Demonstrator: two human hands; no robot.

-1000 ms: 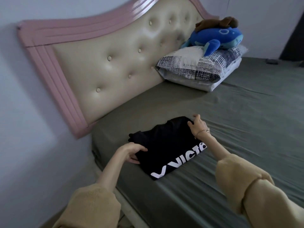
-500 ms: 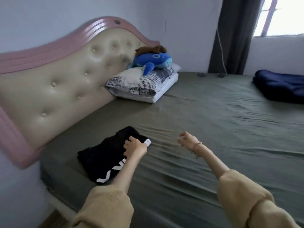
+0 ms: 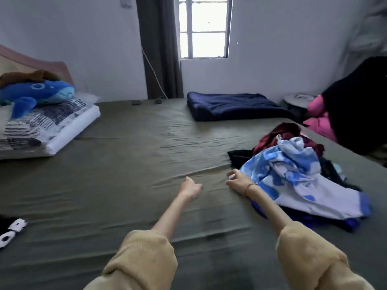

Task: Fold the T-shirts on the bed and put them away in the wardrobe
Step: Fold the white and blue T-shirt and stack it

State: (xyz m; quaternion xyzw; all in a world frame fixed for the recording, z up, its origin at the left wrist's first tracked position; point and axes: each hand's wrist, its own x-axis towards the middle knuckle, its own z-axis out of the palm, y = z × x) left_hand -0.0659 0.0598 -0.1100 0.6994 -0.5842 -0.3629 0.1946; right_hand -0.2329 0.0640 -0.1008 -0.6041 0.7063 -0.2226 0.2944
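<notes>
White block letters are seen on the folded black T-shirt (image 3: 9, 230) at the far left edge of the view; only "OR" can be read, the rest being cut off by the frame. No other writing can be made out anywhere in the room.

That black shirt is laid flat on the olive-green bed sheet (image 3: 117, 185), well apart from both hands. A heap of unfolded garments is piled on the right side of the bed — on top, a blue-and-white patterned T-shirt (image 3: 293, 178), crumpled, with a blue hem showing at its lower right. A dark red garment (image 3: 280, 136) is bunched behind it, and black fabric (image 3: 238, 156) is spread beneath the pile.

The left hand (image 3: 191, 188) is held just above the sheet between the black shirt and the heap, its fingers loosely curled and nothing held. The right hand (image 3: 238, 181) is placed just beside the near edge of the patterned shirt, fingers bent downward; whether cloth is being touched or pinched cannot be told, as the view is blurred there. A thin bracelet is worn on that wrist, and beige fleece sleeves (image 3: 142, 260) are pushed up on both forearms.

A blue plush whale (image 3: 35, 95) is set on a patterned pillow (image 3: 41, 126) at the left, and a folded navy blanket (image 3: 236, 105) is laid at the far side under the window (image 3: 204, 27).
</notes>
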